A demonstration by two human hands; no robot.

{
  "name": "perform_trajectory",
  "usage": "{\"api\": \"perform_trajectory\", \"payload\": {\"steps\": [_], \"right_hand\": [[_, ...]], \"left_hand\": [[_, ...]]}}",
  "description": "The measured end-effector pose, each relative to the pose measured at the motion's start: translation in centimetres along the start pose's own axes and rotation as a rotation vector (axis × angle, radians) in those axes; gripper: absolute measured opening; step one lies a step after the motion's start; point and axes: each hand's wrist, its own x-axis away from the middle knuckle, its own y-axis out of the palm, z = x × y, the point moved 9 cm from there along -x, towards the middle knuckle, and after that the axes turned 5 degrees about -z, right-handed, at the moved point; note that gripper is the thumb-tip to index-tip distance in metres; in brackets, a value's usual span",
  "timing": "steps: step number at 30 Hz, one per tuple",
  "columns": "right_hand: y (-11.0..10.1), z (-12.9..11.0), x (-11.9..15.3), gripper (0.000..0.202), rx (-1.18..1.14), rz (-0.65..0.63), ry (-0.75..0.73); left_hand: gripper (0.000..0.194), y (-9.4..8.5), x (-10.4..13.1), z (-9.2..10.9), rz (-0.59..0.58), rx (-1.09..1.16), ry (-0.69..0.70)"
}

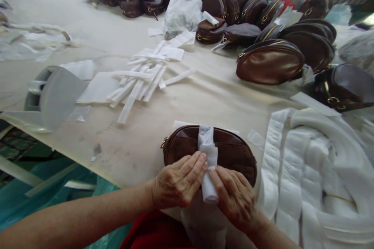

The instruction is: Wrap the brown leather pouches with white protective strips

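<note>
In the head view, a dark brown oval zip bag point(233, 151) lies at the table's near edge, with a metal ring at its left end. Down its middle runs a white wrapping strip point(208, 153), overlapped in layers, its lower part curling over the near side. My left hand point(181, 181) is closed, straight fingers together and their tips pressing the strip from the left. On the right side of the strip, my right hand point(233, 192) is closed too, thumb and forefinger against its edge. My palms hide the bag's near corners.
Loose white strips point(146, 81) lie mid-table, left of which stands a grey tape dispenser point(58, 95). Coiled white padding point(306, 163) fills the right. Several brown bags point(271, 62) sit behind, near a plastic bag point(184, 9). Two people stand at the far side.
</note>
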Motion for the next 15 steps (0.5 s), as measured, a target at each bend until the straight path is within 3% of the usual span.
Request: {"api": "perform_trajectory", "payload": {"steps": [4,11,15], "right_hand": [[0.1,0.5,0.0,0.028,-0.064,-0.054,-0.024],[0.5,2.4,-0.1,0.034,-0.339,-0.323,-0.236],[0.9,2.5,0.1,0.031,-0.309,-0.213,-0.270]], "left_hand": [[0.034,-0.2,-0.2,-0.1,-0.021,0.009,0.013],[0.033,-0.2,-0.2,-0.5,-0.181,-0.017,0.288],[0.036,0.6,0.4,-0.4,-0.181,-0.021,0.288]]}}
